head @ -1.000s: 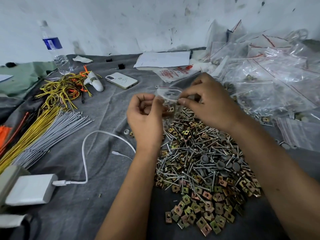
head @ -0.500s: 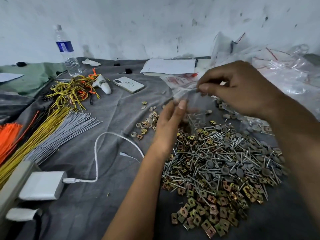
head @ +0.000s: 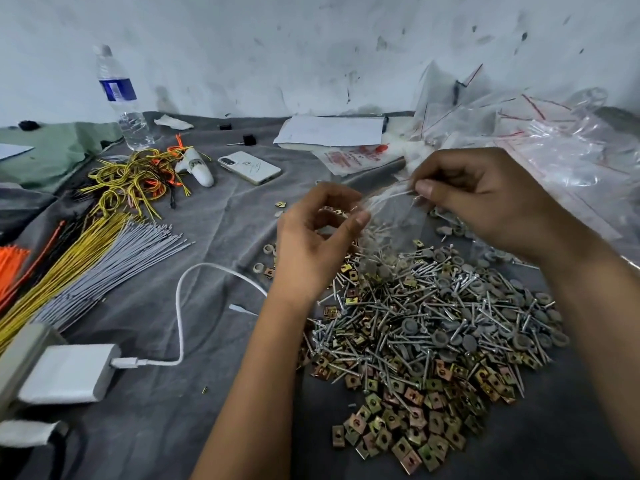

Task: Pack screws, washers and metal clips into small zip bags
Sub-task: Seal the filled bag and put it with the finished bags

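Observation:
A clear small zip bag (head: 388,223) hangs between my two hands above the hardware pile, with screws and grey washers showing inside it. My left hand (head: 315,240) pinches its left top corner between thumb and fingers. My right hand (head: 481,199) pinches the right top edge. Below them lies a wide heap of silver screws (head: 398,317), grey washers (head: 512,299) and brass-coloured metal clips (head: 408,431) on grey cloth. More clear zip bags (head: 568,143) with red seal lines are piled at the back right.
On the left lie bundles of grey, yellow and orange cable ties (head: 104,261), a tangle of yellow wire, a white charger (head: 69,372) with its cable, a phone (head: 249,167), a water bottle (head: 121,98) and papers (head: 332,131). A wall closes the back.
Both hands first held a filled bag, then the right hand reached to the bag pile. Now both hands hold a bag stretched by its top edge, and the view has shifted slightly.

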A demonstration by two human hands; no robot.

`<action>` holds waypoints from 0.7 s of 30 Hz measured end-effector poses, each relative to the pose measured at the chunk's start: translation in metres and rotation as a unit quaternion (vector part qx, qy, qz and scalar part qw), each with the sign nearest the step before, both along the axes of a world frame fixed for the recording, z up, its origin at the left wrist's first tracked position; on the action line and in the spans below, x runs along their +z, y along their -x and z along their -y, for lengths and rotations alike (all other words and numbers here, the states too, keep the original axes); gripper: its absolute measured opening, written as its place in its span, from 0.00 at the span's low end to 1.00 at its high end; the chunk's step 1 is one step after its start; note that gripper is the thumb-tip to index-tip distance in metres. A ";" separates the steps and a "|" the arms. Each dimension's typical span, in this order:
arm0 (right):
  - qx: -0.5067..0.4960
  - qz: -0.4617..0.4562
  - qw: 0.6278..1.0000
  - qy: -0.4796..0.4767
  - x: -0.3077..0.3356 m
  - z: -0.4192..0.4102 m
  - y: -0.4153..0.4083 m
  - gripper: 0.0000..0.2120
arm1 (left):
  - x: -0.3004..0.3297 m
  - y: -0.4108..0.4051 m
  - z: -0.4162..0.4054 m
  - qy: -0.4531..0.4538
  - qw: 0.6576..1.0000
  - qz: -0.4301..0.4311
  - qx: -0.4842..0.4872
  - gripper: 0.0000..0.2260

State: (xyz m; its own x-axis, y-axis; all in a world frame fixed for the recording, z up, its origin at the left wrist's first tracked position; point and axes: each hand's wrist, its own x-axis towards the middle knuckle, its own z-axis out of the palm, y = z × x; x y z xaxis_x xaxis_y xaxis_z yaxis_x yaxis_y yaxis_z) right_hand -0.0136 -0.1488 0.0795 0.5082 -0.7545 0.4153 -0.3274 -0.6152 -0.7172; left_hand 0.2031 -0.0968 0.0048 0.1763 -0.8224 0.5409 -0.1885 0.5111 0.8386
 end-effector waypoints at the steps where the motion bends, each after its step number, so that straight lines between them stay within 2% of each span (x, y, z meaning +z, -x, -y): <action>1: 0.005 0.011 1.000 -0.005 -0.002 0.001 0.002 0.06 | 0.002 -0.002 0.000 -0.001 1.000 0.023 -0.003 0.09; 5: 0.016 0.033 0.999 0.003 -0.009 0.006 0.001 0.04 | 0.015 -0.010 0.003 0.011 0.987 0.158 -0.035 0.05; 7: 0.013 0.091 0.995 -0.029 -0.013 0.007 -0.002 0.10 | 0.021 -0.011 0.005 -0.006 0.980 0.197 -0.026 0.05; 9: -0.001 0.107 0.989 -0.103 -0.023 0.006 -0.004 0.18 | 0.025 -0.011 0.005 -0.038 0.978 0.204 -0.006 0.08; 12: 0.007 -0.013 0.987 -0.162 -0.051 0.008 -0.007 0.14 | 0.032 -0.014 0.005 -0.100 0.972 0.215 0.009 0.10; 15: 0.012 0.030 0.986 -0.163 -0.068 0.009 -0.011 0.05 | 0.044 -0.025 0.004 -0.154 0.953 0.259 0.009 0.09; 21: 0.054 0.049 0.985 -0.154 -0.073 0.005 -0.004 0.09 | 0.084 -0.047 -0.003 -0.186 0.944 0.271 -0.016 0.08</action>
